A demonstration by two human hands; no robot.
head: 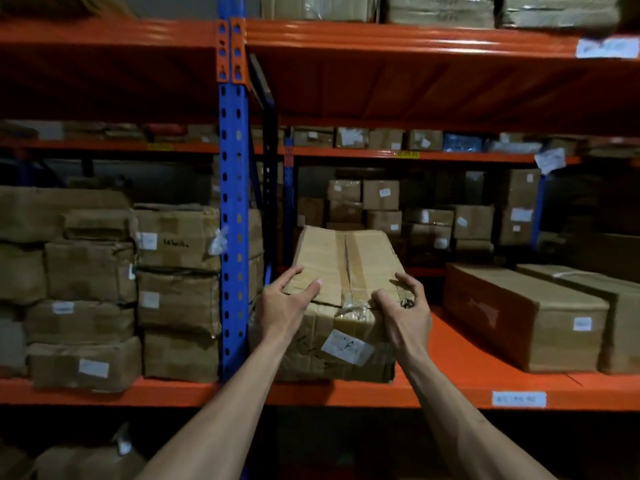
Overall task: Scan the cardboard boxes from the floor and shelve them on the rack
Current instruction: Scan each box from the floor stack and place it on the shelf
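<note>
Your left hand (289, 299) and right hand (403, 304) curl over the near top edge of the cardboard box (341, 306) on the orange shelf (467, 368). Its white label (347, 347) is illegible; long boxes (526, 317) lie at 3 o'clock.

This is a storeroom. A tall rack (234, 209) with orange shelves (450, 393) and blue posts holds many brown cardboard boxes (176, 237) with white stickers, near and far.
</note>
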